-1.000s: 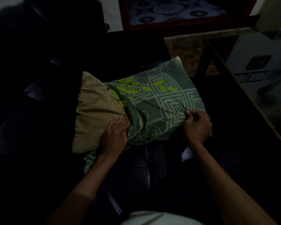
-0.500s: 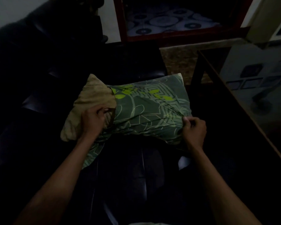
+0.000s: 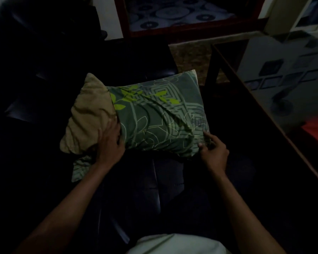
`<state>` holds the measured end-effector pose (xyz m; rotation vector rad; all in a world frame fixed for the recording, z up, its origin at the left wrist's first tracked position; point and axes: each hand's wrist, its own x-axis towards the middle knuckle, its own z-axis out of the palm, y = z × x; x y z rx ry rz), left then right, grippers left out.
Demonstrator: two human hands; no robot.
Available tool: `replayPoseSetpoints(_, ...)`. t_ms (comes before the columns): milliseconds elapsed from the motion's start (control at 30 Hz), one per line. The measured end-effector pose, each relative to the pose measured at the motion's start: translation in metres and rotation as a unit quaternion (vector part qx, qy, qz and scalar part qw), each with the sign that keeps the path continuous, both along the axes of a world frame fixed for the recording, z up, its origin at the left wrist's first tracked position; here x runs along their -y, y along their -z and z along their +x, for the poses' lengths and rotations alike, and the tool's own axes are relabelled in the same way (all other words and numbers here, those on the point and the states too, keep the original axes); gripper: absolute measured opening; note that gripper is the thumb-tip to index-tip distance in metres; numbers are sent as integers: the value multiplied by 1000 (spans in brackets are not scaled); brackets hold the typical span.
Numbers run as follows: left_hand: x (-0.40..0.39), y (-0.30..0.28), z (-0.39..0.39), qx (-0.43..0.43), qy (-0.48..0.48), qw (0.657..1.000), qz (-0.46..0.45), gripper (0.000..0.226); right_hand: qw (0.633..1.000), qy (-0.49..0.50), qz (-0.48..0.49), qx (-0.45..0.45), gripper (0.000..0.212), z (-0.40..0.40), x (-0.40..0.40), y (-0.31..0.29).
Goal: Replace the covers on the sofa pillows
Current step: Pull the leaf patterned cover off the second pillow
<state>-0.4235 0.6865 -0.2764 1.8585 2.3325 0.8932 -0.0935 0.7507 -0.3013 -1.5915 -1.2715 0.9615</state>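
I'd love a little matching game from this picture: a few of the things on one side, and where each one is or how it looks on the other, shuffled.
Things:
1. tan pillow
2. green patterned cover
3. left hand
4. right hand

Descriptions:
A. touches the cover's near right corner
B. pulled over most of the pillow, leafy print
C. sticks out bare at the left end
D. rests where bare pillow meets the cover's open edge

Pairs: 1-C, 2-B, 3-D, 4-A
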Motion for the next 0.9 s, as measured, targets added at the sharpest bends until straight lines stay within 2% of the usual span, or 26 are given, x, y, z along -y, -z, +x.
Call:
replayPoseSetpoints(67, 7, 11, 7, -38, -5, 999, -20, 62, 999, 26, 16, 11, 42, -2, 3, 0)
replayPoseSetpoints(133, 10, 14, 11, -47, -13, 999, -14, 60, 999, 38, 27, 27, 34, -1, 2, -1)
replayPoseSetpoints(267, 2, -1, 15, 13, -58, 997, 52, 41, 995, 48, 54, 72, 23, 9, -4, -7)
replayPoseSetpoints(333, -6, -12, 16, 21, -99, 992, 75, 31, 993, 72, 62, 71, 22, 15, -8, -14)
replayPoseSetpoints(400, -14, -22, 14, 15, -128, 989, 75, 33, 991, 87, 57, 79, 23, 20, -15, -20)
replayPoseSetpoints(667, -33, -59, -4, 29, -135, 976, 166, 31, 986, 141, 42, 81, 24, 43, -39, -34)
replayPoseSetpoints(767, -38, -55, -11, 49, -125, 983, 121, 27, 990, 117, 51, 60, 22, 36, -28, -29)
replayPoseSetpoints(900, -36, -41, 2, 48, -89, 992, 73, 22, 991, 54, 111, 56, 24, 24, -18, -21)
